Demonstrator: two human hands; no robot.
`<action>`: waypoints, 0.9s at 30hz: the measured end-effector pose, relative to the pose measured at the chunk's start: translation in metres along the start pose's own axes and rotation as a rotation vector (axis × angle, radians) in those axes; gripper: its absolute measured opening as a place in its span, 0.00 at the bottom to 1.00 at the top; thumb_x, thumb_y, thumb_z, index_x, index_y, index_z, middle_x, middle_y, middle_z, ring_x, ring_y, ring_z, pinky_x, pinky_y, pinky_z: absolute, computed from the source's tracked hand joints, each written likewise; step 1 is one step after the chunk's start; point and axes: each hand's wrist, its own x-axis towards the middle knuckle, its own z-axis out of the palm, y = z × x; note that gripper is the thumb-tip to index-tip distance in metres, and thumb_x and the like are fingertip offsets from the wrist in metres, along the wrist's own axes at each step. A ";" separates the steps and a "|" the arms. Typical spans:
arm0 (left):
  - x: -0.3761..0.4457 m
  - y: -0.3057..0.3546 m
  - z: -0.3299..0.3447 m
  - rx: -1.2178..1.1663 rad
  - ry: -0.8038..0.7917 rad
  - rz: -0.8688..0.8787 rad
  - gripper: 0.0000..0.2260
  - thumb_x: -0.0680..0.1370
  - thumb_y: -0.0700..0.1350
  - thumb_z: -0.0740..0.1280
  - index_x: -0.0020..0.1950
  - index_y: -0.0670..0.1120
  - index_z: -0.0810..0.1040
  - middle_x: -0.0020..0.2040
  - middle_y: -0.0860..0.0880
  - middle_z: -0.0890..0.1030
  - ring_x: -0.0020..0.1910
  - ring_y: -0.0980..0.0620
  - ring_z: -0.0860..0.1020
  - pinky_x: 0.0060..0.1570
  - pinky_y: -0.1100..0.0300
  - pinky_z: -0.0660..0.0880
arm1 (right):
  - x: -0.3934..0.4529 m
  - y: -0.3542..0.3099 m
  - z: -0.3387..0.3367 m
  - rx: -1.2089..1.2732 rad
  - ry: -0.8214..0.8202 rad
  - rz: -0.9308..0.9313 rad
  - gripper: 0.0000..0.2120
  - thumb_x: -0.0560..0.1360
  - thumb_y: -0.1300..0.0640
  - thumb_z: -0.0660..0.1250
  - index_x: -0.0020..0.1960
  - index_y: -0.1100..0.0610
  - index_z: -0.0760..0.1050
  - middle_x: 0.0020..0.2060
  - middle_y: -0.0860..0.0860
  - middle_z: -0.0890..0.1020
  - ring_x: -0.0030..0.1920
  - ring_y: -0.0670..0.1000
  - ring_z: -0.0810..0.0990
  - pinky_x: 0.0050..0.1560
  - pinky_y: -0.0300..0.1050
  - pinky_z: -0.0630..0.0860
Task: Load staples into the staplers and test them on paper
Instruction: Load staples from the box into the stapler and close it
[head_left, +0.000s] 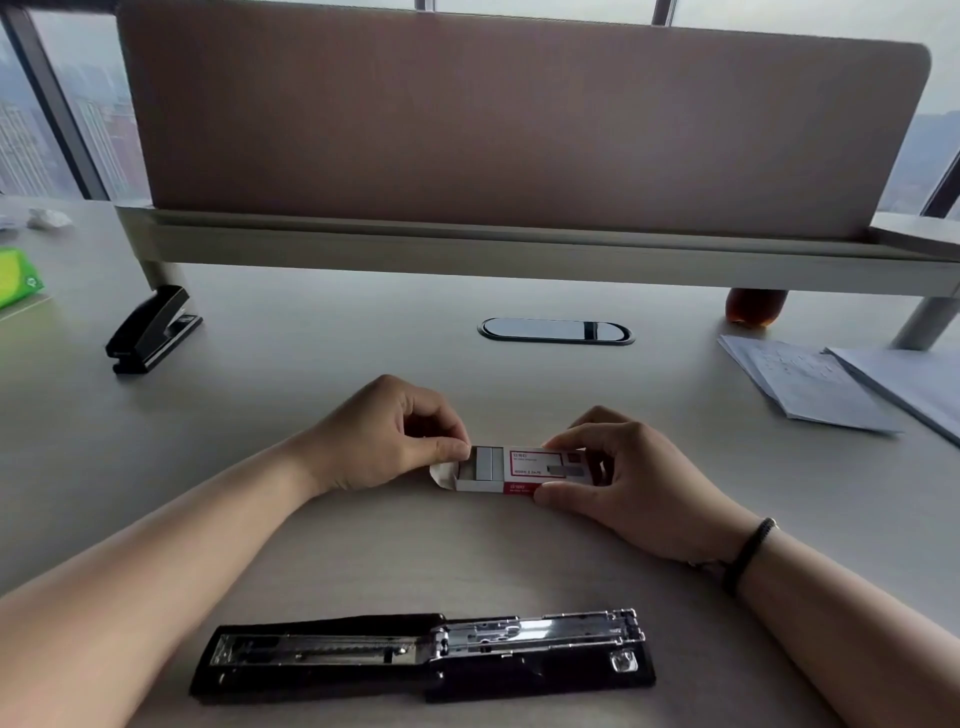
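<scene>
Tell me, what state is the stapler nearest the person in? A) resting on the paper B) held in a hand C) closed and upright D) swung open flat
D: the stapler lies unfolded on the desk, its metal staple channel exposed, with neither hand touching it.

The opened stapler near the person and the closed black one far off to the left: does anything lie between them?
In the head view, only the person's left forearm crosses that stretch between the opened stapler and the closed stapler; otherwise bare desk.
</scene>
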 end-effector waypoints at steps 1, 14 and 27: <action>0.000 -0.001 -0.001 -0.020 -0.002 -0.004 0.08 0.73 0.37 0.75 0.39 0.50 0.84 0.39 0.51 0.86 0.40 0.54 0.83 0.44 0.61 0.78 | 0.000 0.000 0.000 -0.004 0.000 0.000 0.17 0.67 0.42 0.76 0.53 0.46 0.82 0.49 0.42 0.79 0.44 0.41 0.79 0.45 0.35 0.75; 0.002 0.004 -0.003 -0.337 0.040 -0.050 0.03 0.78 0.37 0.66 0.44 0.41 0.77 0.38 0.45 0.85 0.38 0.47 0.82 0.37 0.59 0.74 | 0.001 -0.003 0.002 -0.023 0.008 0.015 0.17 0.66 0.41 0.76 0.52 0.45 0.82 0.47 0.42 0.78 0.41 0.41 0.78 0.41 0.32 0.72; 0.002 0.012 0.010 -0.379 -0.009 -0.026 0.04 0.78 0.32 0.65 0.44 0.38 0.77 0.37 0.42 0.82 0.37 0.49 0.81 0.42 0.59 0.80 | 0.007 -0.010 0.016 -0.068 0.048 -0.027 0.20 0.65 0.36 0.73 0.55 0.41 0.81 0.46 0.42 0.77 0.37 0.36 0.73 0.40 0.31 0.65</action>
